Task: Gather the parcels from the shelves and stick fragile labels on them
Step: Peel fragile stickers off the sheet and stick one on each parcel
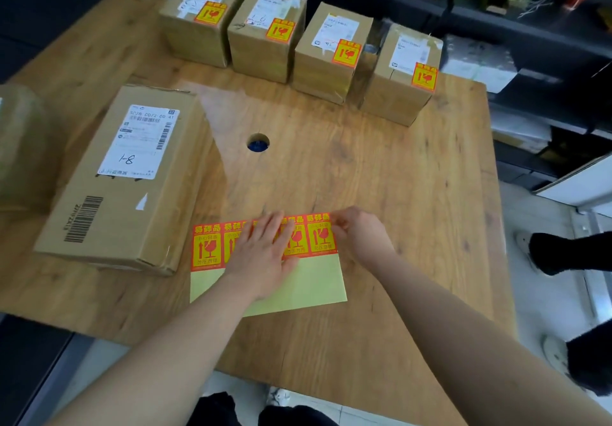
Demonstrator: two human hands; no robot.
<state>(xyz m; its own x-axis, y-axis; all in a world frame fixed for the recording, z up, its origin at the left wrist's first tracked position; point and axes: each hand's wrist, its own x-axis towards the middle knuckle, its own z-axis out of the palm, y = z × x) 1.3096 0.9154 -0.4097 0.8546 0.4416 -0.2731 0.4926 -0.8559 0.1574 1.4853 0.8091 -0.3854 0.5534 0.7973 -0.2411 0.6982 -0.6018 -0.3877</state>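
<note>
Dark shelves [496, 28] stacked with wrapped goods stand behind your desk [381, 177], a smooth wood-grain top with a round cable hole [258, 143]. On your left lies the big carton [109, 213], flat brown cardboard with a white shipping slip and no fragile label yet, kept close, likely because it is next. Along the far edge, four small parcels [261, 51] of taped cardboard sit in a row out of your way, each already carrying a red-and-yellow sticker. In front of you is the sticker sheet [314, 286], glossy labels on pale yellow backing. Your left grip [261, 253] lies flat with fingers straight, pinning the sheet so it won't lift. Your right grip [361, 237] is pinched on the top corner of the end label [320, 237], seemingly to peel it.
</note>
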